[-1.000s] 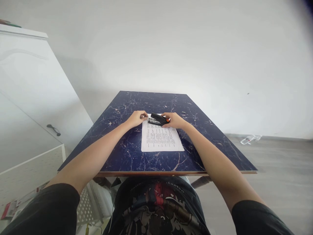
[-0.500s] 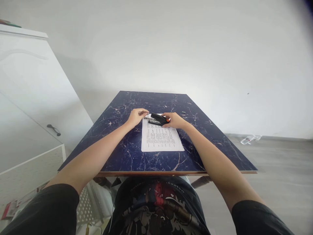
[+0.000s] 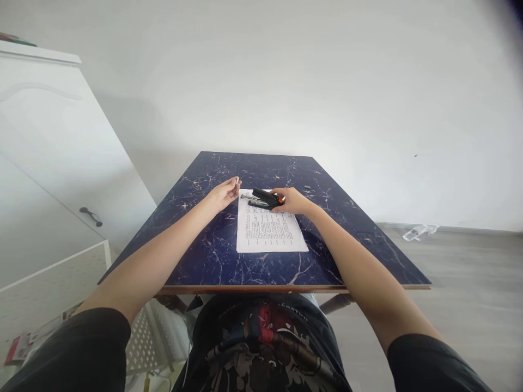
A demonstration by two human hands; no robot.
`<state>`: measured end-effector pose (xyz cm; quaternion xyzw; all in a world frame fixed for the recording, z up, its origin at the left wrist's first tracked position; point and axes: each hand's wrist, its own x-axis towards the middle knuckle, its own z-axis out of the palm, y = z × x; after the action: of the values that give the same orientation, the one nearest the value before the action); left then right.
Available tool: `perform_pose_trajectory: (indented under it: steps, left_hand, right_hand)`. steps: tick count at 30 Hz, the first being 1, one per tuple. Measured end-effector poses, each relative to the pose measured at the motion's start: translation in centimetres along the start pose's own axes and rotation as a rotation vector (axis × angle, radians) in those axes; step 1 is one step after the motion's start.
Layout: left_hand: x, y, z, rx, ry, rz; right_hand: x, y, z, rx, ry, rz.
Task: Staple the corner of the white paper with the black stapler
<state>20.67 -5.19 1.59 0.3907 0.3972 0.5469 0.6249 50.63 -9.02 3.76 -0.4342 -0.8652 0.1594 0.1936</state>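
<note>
A black stapler (image 3: 263, 199) with an orange detail lies over the upper part of a printed sheet of paper (image 3: 269, 234). Its top is swung up, and the metal magazine shows, pointing left. My right hand (image 3: 292, 200) grips the stapler's rear end, fingers wrapped round it. Left of the paper's top corner, my left hand (image 3: 225, 193) is raised with the palm turned up. Between its thumb and fingertips it pinches a small silvery staple strip (image 3: 237, 180), apart from the stapler. Another small grey piece, like a staple strip (image 3: 307, 187), rests on the table to the right.
The dark blue marble-patterned table (image 3: 204, 261) stands against a white wall. To the left are a white cabinet (image 3: 49, 163) and a perforated light-coloured basket (image 3: 147, 337). A clear plastic package (image 3: 420, 232) lies on the floor at the right.
My left hand has drawn back left from the stapler's magazine and turned palm up, so the staple strip now shows in its fingers. My right hand and the stapler have stayed put.
</note>
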Motion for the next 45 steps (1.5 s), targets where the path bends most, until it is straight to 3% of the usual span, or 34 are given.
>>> perform_pose_trajectory:
  steps: [5, 10, 12, 15, 32, 40, 45]
  left_hand:
    - [-0.5, -0.1, 0.0, 0.167, -0.036, 0.124]
    - [-1.7, 0.3, 0.2, 0.841, -0.205, 0.543]
    - [-1.9, 0.4, 0.5, 1.047, -0.269, 0.624]
    - [-2.0, 0.3, 1.0, 1.179, -0.292, 0.655]
    - [-1.4, 0.4, 0.1, 1.154, -0.356, 0.595]
    - [-0.9, 0.3, -0.3, 1.165, -0.348, 0.591]
    - [-0.5, 0.7, -1.3, 1.079, -0.318, 0.517]
  right_hand:
    - [0.0, -0.1, -0.1, -0.001, -0.013, -0.003]
    - [0.0, -0.2, -0.1, -0.006, -0.008, -0.018]
    - [0.1, -0.3, -0.1, -0.005, -0.012, -0.027]
    - [0.1, -0.3, -0.1, -0.007, -0.008, -0.042]
    - [0.0, -0.4, -0.1, 0.001, -0.025, -0.038]
    - [0.0, -0.4, -0.1, -0.01, -0.014, -0.061]
    - [-0.1, -0.5, -0.2, -0.016, -0.013, -0.044]
